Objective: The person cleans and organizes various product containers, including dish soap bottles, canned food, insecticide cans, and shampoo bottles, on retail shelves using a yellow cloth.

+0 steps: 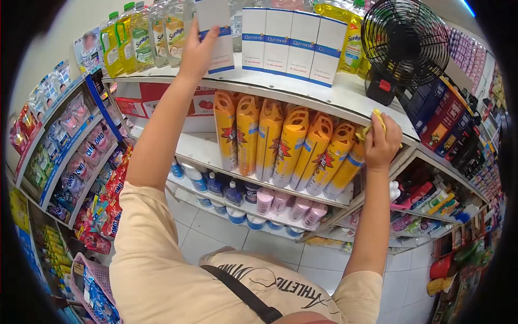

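Note:
My left hand (200, 49) is wrapped round a white and blue box (220, 51) that stands upright on the top shelf (216, 79). To its right is a row of similar white boxes (291, 46), a small gap apart from it. At the shelf's right front corner, my right hand (384, 141) holds a yellow cloth (377, 121), its fingers bent over it. Just left of that hand, several yellow spray cans (294, 148) stand on the shelf below.
A black fan (406, 43) stands at the right of the top shelf. Sunlight bottles (143, 46) line its left end. Below are blue bottles (233, 193) and pink cans (280, 202). A pink basket (100, 270) is at lower left.

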Motion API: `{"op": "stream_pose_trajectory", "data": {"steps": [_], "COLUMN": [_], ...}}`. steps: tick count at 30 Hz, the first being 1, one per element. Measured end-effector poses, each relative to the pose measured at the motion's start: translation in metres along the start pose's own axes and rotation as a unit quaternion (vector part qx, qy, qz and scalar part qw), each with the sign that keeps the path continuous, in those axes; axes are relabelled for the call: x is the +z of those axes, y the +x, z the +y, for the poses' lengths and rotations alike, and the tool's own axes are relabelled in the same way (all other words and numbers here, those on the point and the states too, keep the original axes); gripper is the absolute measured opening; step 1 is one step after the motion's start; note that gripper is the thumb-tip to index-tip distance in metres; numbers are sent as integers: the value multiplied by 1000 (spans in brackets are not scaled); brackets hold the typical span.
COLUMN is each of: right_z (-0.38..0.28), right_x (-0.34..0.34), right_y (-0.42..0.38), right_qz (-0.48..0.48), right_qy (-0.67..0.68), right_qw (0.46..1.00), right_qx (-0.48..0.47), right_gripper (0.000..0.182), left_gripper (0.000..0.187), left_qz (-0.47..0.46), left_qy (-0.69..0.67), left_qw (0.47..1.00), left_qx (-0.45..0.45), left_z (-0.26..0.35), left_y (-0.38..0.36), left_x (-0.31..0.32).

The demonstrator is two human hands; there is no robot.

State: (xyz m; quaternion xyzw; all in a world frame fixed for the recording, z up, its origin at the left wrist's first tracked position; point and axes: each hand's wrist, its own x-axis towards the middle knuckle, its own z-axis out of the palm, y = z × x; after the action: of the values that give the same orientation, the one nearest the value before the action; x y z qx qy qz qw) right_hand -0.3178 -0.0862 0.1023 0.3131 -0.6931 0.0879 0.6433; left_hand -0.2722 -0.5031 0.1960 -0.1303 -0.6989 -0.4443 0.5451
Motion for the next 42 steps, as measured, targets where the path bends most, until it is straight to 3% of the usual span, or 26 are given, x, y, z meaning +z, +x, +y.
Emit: {"op": "stream_pose_trajectory", "data": {"steps": [2, 5, 8, 14, 17, 23, 29, 32, 36, 39, 42], "right_z": [-1, -2, -3, -5, -6, -7, -9, -11, -12, -10, -9], "right_x": [2, 4, 3, 5, 5, 5, 3, 4, 6, 7, 8], "right_y": [-1, -2, -1, -2, -2, -3, -1, 0, -2, -2, -3], "right_qz": [7, 14, 14, 17, 17, 11, 4, 7, 8, 14, 18], "right_qy": [-3, -10, -20, -30, -25, -23, -18, -16, -25, -26, -27], "right_qw": [1000, 1000, 1000, 999, 999, 999, 999, 999, 998, 998, 999], "right_qx": [6, 8, 10, 13, 18, 25, 37, 45, 52, 47, 40], "right_gripper": [30, 30, 30, 31, 31, 30, 29, 28, 28, 28, 28], "left_gripper": [51, 52, 48, 45, 43, 44, 46, 52, 58, 57, 77], "left_qz": [-45, -100, -67, -110, -123, -139, -136, -47, -17, 10, -60], "left_qy": [28, 11, 68, -19, 8, 16, 9, 147, 285, 376, 393], "left_qw": [999, 990, 991, 985, 977, 984, 984, 988, 938, 891, 911], "left_qx": [-8, -99, -98, -134, -175, -112, -117, 19, 198, 253, 111], "left_z": [-31, -18, -59, -70, -66, -76, -86, -110, -42, -26, -18], "left_y": [14, 13, 23, 29, 28, 31, 33, 35, 19, 23, 39], "left_x": [6, 14, 21, 26, 25, 26, 29, 32, 34, 46, 46]}}
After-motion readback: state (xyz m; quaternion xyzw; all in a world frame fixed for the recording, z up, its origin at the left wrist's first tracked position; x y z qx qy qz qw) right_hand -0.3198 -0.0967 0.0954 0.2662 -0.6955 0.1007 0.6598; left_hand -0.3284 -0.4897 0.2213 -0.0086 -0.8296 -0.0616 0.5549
